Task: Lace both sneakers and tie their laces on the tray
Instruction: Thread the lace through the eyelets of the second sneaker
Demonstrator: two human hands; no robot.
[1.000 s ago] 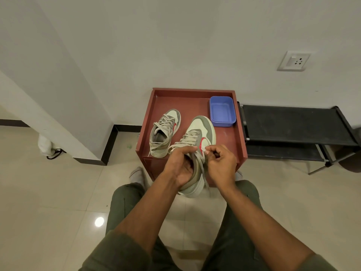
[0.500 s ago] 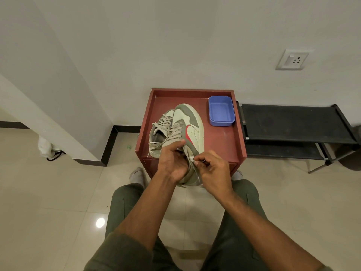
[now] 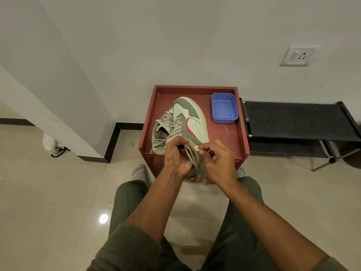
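- The right hand (image 3: pixel 218 161) pinches the white lace tip (image 3: pixel 196 148) between thumb and fingers (image 3: pixel 203 151).
- The left hand (image 3: pixel 176 156) has its fingers curled round the collar of the tilted sneaker (image 3: pixel 190 122), loose laces (image 3: pixel 192 161) trailing beneath.
- That sneaker leans over the near edge of the red tray (image 3: pixel 228 133).
- The second sneaker (image 3: pixel 161 132) lies on the tray, left of the held one.
- A blue container (image 3: pixel 224 108) sits in the tray's far right corner.

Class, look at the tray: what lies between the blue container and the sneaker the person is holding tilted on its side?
In the head view, only a bare strip of the red tray floor separates the blue container from the held sneaker.
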